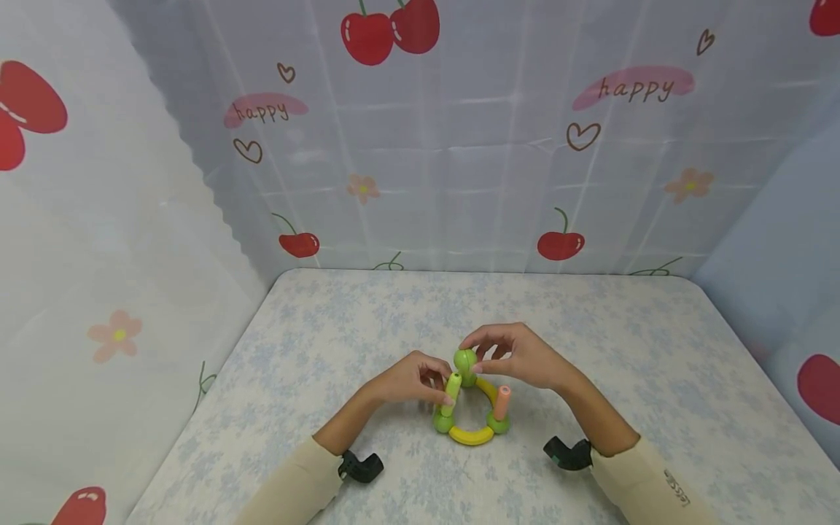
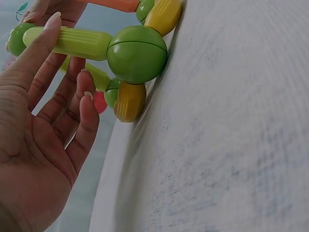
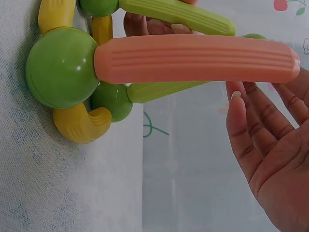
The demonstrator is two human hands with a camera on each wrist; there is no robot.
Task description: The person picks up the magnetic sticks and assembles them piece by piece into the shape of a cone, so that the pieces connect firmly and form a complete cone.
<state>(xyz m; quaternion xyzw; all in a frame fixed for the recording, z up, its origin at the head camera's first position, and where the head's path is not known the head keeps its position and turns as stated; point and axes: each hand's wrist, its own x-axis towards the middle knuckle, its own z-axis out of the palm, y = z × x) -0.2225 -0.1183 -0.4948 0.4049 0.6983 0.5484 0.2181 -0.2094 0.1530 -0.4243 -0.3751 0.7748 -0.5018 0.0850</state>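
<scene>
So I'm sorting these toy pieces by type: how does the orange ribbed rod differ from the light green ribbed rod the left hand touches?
The orange ribbed plastic rod is salmon orange and no finger is on it; the light green ribbed plastic rod is lime, with the left hand on its upper part. The orange one's top end is bare; the green one leans toward the top ball. Both rise from green plastic balls on the yellow ring.

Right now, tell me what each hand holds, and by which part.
The right hand pinches the top green ball by its sides. The left hand has fingertips on the upper part of the light green stick; a full grip cannot be told.
</scene>
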